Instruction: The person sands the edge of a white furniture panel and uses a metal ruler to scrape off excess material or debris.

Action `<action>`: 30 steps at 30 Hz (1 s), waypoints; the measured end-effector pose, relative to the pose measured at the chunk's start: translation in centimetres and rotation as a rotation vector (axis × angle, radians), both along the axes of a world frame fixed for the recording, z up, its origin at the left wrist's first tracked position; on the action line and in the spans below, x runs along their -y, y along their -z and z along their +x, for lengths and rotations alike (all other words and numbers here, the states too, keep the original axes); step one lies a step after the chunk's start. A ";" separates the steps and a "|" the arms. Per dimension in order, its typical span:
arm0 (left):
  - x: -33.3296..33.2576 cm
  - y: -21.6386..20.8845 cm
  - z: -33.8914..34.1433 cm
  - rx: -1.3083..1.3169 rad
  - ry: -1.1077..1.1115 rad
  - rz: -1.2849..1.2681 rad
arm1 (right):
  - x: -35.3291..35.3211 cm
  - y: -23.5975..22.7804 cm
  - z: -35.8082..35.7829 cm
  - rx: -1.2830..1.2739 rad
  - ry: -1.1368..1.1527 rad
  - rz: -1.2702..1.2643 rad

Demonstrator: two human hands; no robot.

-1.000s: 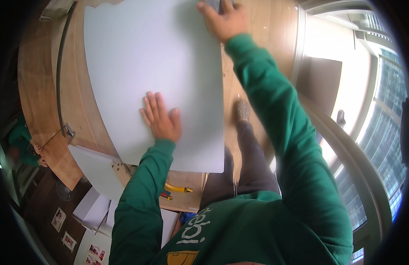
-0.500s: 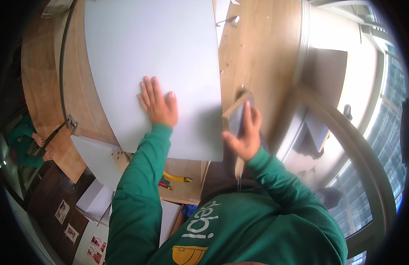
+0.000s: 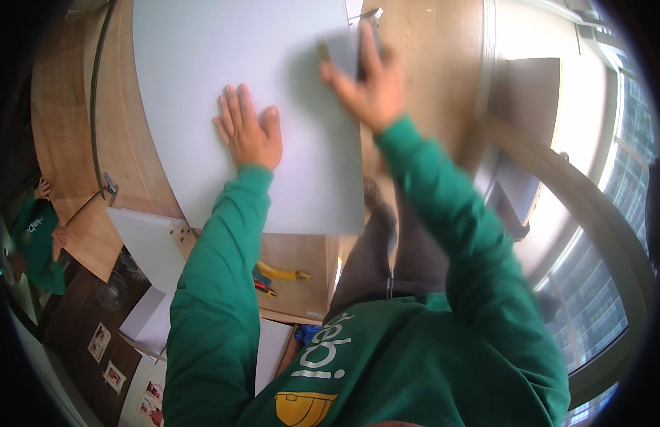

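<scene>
Large pale grey panel (image 3: 252,92) flat on wooden worktop (image 3: 66,107); all places below given relative to this panel.

Left hand (image 3: 250,134) pressed palm-down near panel's middle, fingers (image 3: 234,107) spread and extended flat, tips toward far edge. Nothing gripped; panel surface directly under palm and fingers, touching. Green sleeve (image 3: 216,285) crossing panel's near edge.

Right hand (image 3: 369,82) at panel's right edge, toward far corner, raised and blurred. Fingers (image 3: 365,39) partly curled around a small flat grey block (image 3: 338,51), thumb (image 3: 333,75) on its near side. Block over panel's right margin, just inside the edge; contact between block and panel not resolvable through blur. Exact kind of block unclear.

Small metal bracket (image 3: 370,13) just beyond right fingertips, off panel's far right corner, on bare wood.

Below panel's near edge: yellow-handled tool (image 3: 280,272) and red-handled tool (image 3: 264,287) on lower wooden board, well apart from both hands. White board (image 3: 148,245) with small fittings off panel's near left corner. Dark curved strip (image 3: 95,99) along worktop, left of panel.

Another person in green (image 3: 34,242) far left of panel, well apart.
</scene>
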State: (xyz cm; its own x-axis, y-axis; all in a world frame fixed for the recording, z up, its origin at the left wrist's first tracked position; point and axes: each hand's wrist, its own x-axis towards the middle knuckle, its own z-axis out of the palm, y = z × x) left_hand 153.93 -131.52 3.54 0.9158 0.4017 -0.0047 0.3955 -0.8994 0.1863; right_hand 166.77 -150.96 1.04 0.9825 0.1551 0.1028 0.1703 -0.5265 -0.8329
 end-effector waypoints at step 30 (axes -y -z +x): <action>9.5 -2.8 -7.9 -0.061 1.433 -0.119 | 31.6 1.4 -27.3 -0.656 0.066 -0.302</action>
